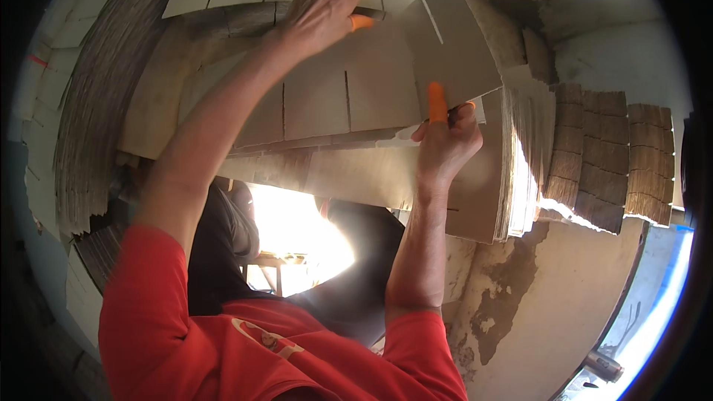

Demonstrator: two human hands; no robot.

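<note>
Red T-shirt [245, 371], dark trousers [371, 252] and orange finger covers [437, 106] show.

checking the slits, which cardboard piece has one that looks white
The slanted piece at the right hand; the other slits in view look dark.

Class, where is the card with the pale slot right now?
In the head view, the card is at the upper right, just above the right hand, left of the pale stack.

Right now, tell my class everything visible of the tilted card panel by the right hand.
The card panel looks like thin greyish cardboard, with one narrow pale slit from its upper-left edge. It sits tilted near a card stack; its left border is unclear. The right hand has one orange-covered finger over its lower edge; the grip cannot be judged.
</note>
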